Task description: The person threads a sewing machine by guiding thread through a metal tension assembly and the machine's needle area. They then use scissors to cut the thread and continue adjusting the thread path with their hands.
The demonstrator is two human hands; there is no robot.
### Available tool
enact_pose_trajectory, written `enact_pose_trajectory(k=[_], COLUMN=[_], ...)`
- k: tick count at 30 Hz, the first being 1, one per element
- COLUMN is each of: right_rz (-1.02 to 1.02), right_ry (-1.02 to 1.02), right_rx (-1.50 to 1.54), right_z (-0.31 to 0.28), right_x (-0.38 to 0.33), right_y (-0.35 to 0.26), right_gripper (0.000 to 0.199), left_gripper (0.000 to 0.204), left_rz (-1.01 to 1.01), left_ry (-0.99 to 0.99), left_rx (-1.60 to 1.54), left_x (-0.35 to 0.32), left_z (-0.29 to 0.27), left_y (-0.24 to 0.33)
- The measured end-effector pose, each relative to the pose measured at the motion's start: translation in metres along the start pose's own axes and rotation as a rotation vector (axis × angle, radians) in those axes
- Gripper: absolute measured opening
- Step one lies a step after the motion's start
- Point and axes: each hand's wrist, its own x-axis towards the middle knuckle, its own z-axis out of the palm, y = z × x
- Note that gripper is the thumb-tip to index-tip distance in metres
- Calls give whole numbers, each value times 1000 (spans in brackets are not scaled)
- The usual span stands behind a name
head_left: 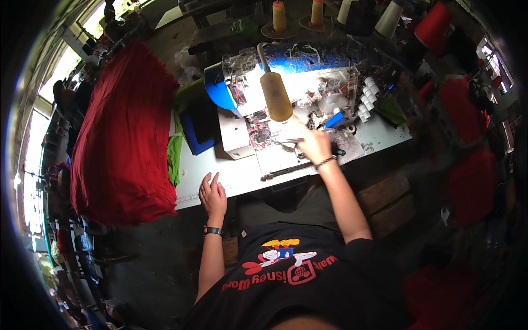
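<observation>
Presumably the lamp point(276, 98) hangs low to light the sewing machine point(236, 135), where the right hand point(315, 146) reaches in (through the glare, I cannot tell its grip or hold). Empty, fingers spread, the left hand point(213, 196) rests at the counter point(242, 175) edge near piled red cloth point(121, 137).
</observation>
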Motion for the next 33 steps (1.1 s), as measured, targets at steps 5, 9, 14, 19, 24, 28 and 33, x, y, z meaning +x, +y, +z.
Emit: enact_pose_trajectory(k=[5,9,14,19,24,28,33], right_rz=[120,33,-161,-527,-564,-570,-563], right_ry=[-147,-166,109,255,192,155,154], right_rx=[-6,745,302,-104,-202,-221,-254], right_z=[-60,-69,-36,-15,-5,-9,-16], right_x=[-22,-30,-10,20,26,27,29], right_y=[35,9,-27,-34,-33,-37,-38], right_gripper=[52,28,16,28,33,32,28], left_gripper=[36,36,36,35,36,36,36], left_rz=[-16,-37,-32,-48,-39,-33,-19], left_ry=[-12,-3,-2,2,24,38,59], left_rx=[1,16,11,44,25,25,40], left_x=[0,-1,4,1,4,2,2], left_z=[4,1,-2,3,1,3,6], left_y=[5,10,12,6,10,8,6])
